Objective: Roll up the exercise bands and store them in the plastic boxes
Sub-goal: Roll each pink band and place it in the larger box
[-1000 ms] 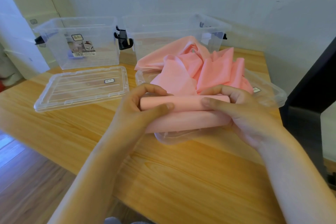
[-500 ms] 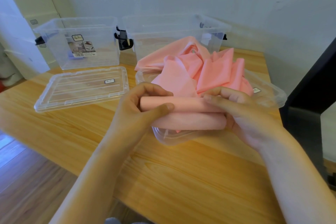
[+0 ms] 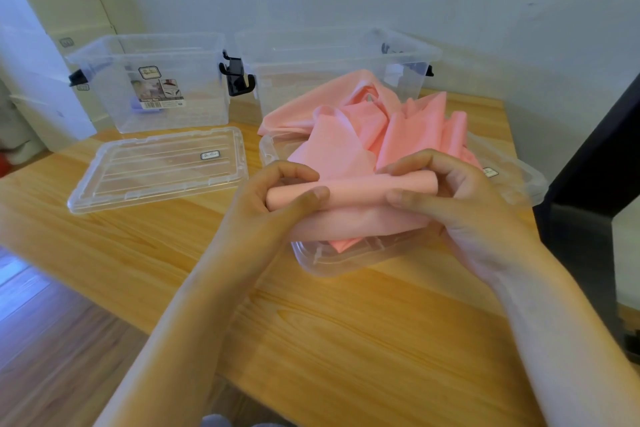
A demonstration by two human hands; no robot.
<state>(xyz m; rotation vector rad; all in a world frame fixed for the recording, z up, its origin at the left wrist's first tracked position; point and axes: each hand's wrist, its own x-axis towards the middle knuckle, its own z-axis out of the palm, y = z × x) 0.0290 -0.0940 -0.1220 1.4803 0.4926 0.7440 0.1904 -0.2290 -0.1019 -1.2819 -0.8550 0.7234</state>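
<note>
Both hands (image 3: 374,204) pinch the pink band roll (image 3: 353,189) (ends gripped).

I count two clear boxes, left box (image 3: 152,80) and right box (image 3: 332,59); two lids, left lid (image 3: 159,166) and right lid (image 3: 346,263); one pink roll (image 3: 356,189). Bands in the pink heap (image 3: 349,135): number indeterminate.

Soft even daylight, faint shadows, wide-angle bending at edges, slight overall softness
</note>
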